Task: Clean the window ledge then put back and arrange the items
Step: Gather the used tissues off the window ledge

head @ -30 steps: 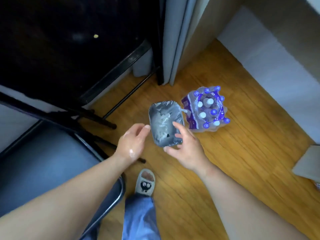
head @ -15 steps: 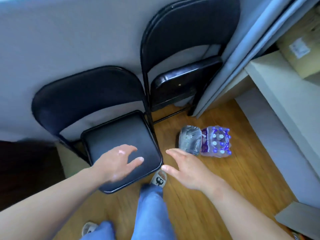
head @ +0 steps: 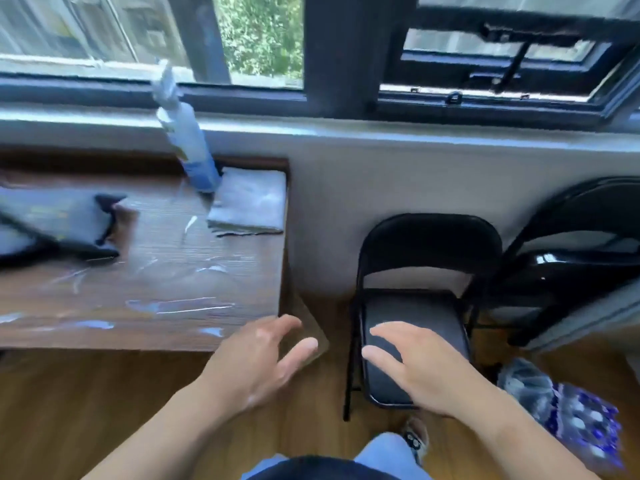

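Note:
The pale window ledge [head: 433, 135] runs across the view under the dark window frame. A white and blue spray bottle [head: 188, 140] stands at the far edge of the wooden table [head: 145, 271], beside a folded grey cloth [head: 249, 202]. My left hand [head: 256, 362] hovers with spread fingers off the table's right corner, holding nothing. My right hand [head: 419, 368] hovers with spread fingers over the seat of a black folding chair [head: 415, 323], also holding nothing.
A dark grey and black bag-like item [head: 52, 226] lies on the table's left side. A second black folding chair [head: 575, 254] stands at the right. A shrink-wrapped pack of water bottles [head: 578, 417] and a small lined bin [head: 526, 382] sit on the wooden floor.
My view has swung up from the bin and water pack on the floor to the window and table. Both hands have come away from the bin and now hover with nothing in them.

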A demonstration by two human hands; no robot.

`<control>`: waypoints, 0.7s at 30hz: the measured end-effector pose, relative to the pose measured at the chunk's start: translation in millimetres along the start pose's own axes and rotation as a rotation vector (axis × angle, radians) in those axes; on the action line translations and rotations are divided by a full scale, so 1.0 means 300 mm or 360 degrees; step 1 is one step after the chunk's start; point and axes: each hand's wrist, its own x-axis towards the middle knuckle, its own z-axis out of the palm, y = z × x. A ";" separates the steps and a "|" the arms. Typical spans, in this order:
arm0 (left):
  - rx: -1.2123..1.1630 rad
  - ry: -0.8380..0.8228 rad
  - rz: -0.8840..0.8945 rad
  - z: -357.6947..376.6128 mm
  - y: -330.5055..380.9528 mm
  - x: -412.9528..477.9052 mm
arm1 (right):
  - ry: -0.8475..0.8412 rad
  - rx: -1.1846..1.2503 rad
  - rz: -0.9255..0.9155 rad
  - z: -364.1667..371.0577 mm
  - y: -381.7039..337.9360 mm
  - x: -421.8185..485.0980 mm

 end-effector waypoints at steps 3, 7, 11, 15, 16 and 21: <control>-0.0104 0.0173 -0.0172 -0.118 -0.181 -0.145 | 0.0052 0.0000 -0.0159 0.015 -0.250 0.075; -0.0217 0.0342 -0.0417 -0.224 -0.389 -0.290 | 0.0065 -0.0027 -0.0382 0.038 -0.512 0.178; -0.0352 0.0426 -0.0653 -0.288 -0.546 -0.390 | -0.0027 -0.0105 -0.0540 0.083 -0.706 0.292; -0.0458 0.0495 -0.0834 -0.360 -0.700 -0.458 | -0.0145 -0.0152 -0.0677 0.109 -0.900 0.396; -0.0463 0.0502 -0.0878 -0.380 -0.742 -0.472 | -0.0172 -0.0174 -0.0705 0.118 -0.949 0.427; -0.0501 0.0562 -0.1055 -0.504 -0.989 -0.507 | -0.0231 -0.0164 -0.0843 0.198 -1.186 0.628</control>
